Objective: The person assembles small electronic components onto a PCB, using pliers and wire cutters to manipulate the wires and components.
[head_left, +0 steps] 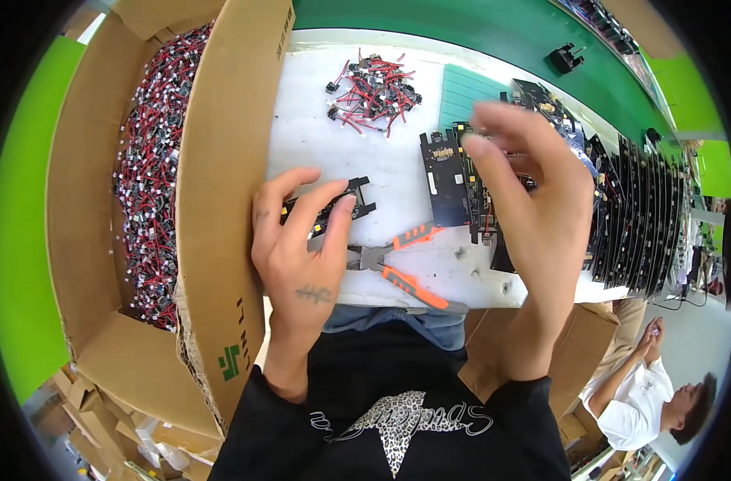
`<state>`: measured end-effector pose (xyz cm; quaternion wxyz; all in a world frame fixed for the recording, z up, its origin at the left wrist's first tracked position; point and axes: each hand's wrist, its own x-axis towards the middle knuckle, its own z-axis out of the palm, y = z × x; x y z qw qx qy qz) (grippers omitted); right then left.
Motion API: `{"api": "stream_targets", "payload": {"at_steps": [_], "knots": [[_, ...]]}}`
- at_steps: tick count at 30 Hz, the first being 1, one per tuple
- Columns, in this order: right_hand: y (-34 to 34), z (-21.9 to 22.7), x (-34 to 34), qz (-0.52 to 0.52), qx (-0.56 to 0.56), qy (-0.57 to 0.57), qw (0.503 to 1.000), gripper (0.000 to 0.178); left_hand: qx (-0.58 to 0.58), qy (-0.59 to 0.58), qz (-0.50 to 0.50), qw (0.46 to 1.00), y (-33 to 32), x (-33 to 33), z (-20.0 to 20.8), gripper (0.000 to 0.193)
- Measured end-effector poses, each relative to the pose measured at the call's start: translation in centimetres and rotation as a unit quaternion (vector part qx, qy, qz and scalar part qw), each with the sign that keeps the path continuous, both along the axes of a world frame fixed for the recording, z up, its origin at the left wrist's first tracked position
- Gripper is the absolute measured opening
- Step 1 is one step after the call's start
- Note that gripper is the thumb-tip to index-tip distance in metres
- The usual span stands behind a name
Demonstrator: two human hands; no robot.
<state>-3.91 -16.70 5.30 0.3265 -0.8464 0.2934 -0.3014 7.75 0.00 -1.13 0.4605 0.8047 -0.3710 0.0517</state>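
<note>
My left hand (293,240) presses its fingers and thumb around a small black circuit board (363,195) on the white work surface. Part of that board is hidden beneath the fingers. Raised over a group of black circuit boards (447,180), my right hand (542,180) has its thumb and index finger a little apart. Its fingertips are blurred, and I see nothing between them. A pair of pliers (373,258) with orange and grey handles lies with its jaws close to my left hand. Farther back is a loose pile of small connectors with red and black wires (377,92).
At the left, a tall cardboard box (229,160) holds a mass of wired connectors (161,176). A long row of black boards (642,216) stands on edge at the right. Behind lie a green mat (466,92) and a black plug (566,58). Another person (642,401) is at the lower right.
</note>
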Motion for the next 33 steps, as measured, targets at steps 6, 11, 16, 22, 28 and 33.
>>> {"api": "stream_targets", "payload": {"at_steps": [6,11,16,22,28,33], "knots": [[1.4,-0.2,-3.3,0.102,-0.191,0.219,0.951,0.036,0.101,-0.028,-0.044,0.993,0.4,0.2,1.6,0.024],[1.6,-0.7,-3.4,0.153,-0.232,0.277,0.920,0.041,0.105,-0.027,-0.041,0.993,0.8,0.0,2.0,0.027],[0.7,-1.1,-3.7,0.153,-0.265,0.268,0.914,0.034,0.164,-0.011,-0.068,0.984,1.5,-0.9,2.5,0.040],[1.1,-1.0,-3.1,0.179,-0.257,0.268,0.911,0.035,0.167,-0.005,-0.065,0.984,2.5,-1.8,1.9,0.047],[1.2,-1.6,-3.2,0.204,-0.252,0.235,0.916,0.034,0.115,0.007,-0.030,0.993,2.6,-1.9,0.5,0.044],[2.3,-2.1,-1.4,0.089,-0.257,0.222,0.936,0.039,0.054,0.009,-0.001,0.999,1.2,-1.6,1.0,0.042]]}}
